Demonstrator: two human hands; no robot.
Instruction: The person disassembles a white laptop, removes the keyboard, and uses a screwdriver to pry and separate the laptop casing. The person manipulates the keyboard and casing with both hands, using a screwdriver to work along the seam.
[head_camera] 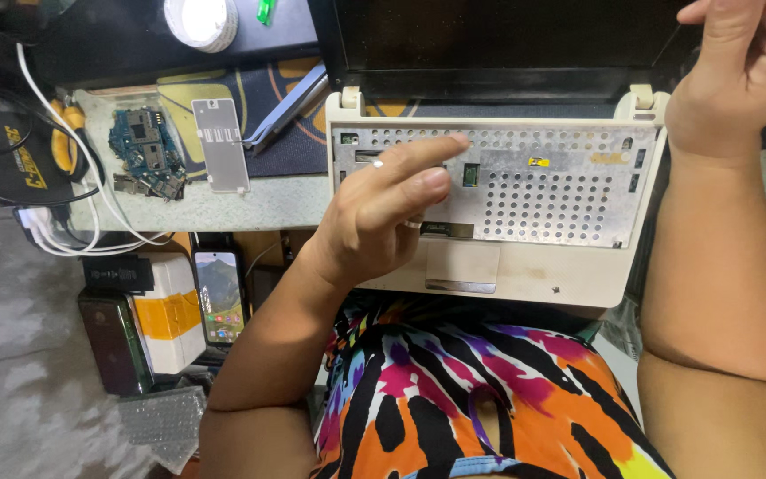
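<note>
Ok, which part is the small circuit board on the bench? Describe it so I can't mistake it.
Start at the cream laptop with its keyboard removed, then look left along the pale bench top. Past the tweezers lies a flat silver metal plate, and the circuit board sits just left of it. It is the only blue piece there, studded with small chips, beside the white cables.

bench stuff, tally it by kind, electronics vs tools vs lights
Electronics: 4, the laptop, circuit board, phone, metal plate
Tools: 1, tweezers
Lights: 1, lamp
Total: 6
</note>
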